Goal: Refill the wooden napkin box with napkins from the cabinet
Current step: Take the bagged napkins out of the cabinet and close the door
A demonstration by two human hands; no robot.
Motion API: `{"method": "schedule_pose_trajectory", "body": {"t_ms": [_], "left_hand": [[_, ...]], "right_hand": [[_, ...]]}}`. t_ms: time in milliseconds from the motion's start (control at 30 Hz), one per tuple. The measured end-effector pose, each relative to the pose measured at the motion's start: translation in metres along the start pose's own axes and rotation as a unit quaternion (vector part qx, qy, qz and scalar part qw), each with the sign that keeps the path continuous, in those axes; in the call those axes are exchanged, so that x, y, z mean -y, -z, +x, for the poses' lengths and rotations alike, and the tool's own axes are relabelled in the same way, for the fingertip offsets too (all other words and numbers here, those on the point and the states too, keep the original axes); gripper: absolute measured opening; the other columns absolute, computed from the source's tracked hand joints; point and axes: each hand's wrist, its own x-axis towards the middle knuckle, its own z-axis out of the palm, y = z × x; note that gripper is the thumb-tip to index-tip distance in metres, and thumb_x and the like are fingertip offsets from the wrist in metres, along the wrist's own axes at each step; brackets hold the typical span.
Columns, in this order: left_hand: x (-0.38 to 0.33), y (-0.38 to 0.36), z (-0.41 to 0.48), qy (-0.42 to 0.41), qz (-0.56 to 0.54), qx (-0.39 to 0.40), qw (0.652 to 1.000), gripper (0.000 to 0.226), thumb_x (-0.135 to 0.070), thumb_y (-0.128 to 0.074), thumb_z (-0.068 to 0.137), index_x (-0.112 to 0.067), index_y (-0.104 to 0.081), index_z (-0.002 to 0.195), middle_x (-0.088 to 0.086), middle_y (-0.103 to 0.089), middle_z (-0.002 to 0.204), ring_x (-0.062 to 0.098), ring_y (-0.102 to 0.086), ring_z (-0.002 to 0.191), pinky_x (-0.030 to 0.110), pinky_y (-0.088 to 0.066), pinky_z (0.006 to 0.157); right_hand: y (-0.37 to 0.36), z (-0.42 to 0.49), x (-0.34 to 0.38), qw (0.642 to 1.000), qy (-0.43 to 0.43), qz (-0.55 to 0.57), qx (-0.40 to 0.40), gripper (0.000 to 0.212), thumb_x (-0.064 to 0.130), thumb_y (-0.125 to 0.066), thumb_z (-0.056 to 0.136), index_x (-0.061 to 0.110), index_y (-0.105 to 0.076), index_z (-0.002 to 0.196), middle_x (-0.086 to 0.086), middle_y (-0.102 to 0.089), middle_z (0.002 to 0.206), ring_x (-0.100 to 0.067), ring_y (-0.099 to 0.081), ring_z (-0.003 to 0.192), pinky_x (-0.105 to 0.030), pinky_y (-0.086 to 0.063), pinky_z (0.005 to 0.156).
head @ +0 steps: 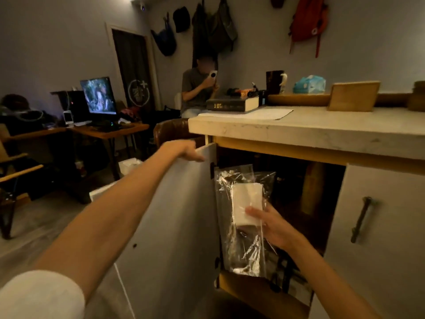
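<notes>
The cabinet door (184, 215) stands open to the left, and my left hand (184, 149) grips its top edge. My right hand (273, 224) holds a clear plastic bag (241, 249) with a stack of white napkins (247, 200) inside, in front of the dark cabinet opening (299, 199). The wooden napkin box (353, 96) stands on the pale countertop (322, 127) above, at the right.
A thick book (232, 103), a blue tissue pack (309, 85) and small items sit on the counter. The right cabinet door (379, 226) with a dark handle is shut. A person sits behind the counter. A desk with a lit monitor (99, 95) is at left.
</notes>
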Motion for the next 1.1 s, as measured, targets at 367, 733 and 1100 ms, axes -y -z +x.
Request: {"method": "schedule_pose_trajectory", "body": {"t_ms": [367,733,1100], "left_hand": [[0.090,-0.040,-0.181,-0.023,-0.516,0.203,0.832,0.057,-0.069,-0.034,0.087,-0.033,-0.054,0.126,0.004,-0.074,0.106,0.021,-0.071,0.098,0.044,-0.053,0.089],[-0.088,-0.132,-0.189,-0.173,-0.533,0.124,0.819,0.074,-0.068,-0.025,0.092,-0.047,0.018,0.148,-0.006,-0.039,0.142,0.018,-0.054,0.117,0.038,-0.051,0.094],[-0.262,-0.151,-0.126,-0.071,-0.574,0.048,0.814,0.080,-0.052,-0.028,0.100,-0.031,0.036,0.143,0.029,-0.008,0.157,0.048,-0.030,0.138,0.054,-0.023,0.113]], "right_hand": [[-0.018,-0.053,0.023,0.998,0.038,0.031,0.029,0.054,0.005,-0.065,0.085,0.015,-0.048,0.135,-0.021,-0.062,0.125,-0.040,-0.065,0.107,-0.047,-0.061,0.074],[0.087,-0.178,0.047,0.983,0.131,-0.081,-0.101,0.065,0.015,-0.072,0.077,0.020,-0.047,0.136,-0.012,-0.067,0.120,-0.033,-0.066,0.108,-0.040,-0.061,0.074],[0.150,-0.257,0.015,0.948,0.147,0.032,-0.280,0.058,0.013,-0.076,0.073,0.012,-0.051,0.125,-0.020,-0.059,0.125,-0.036,-0.069,0.099,-0.048,-0.061,0.073]]}}
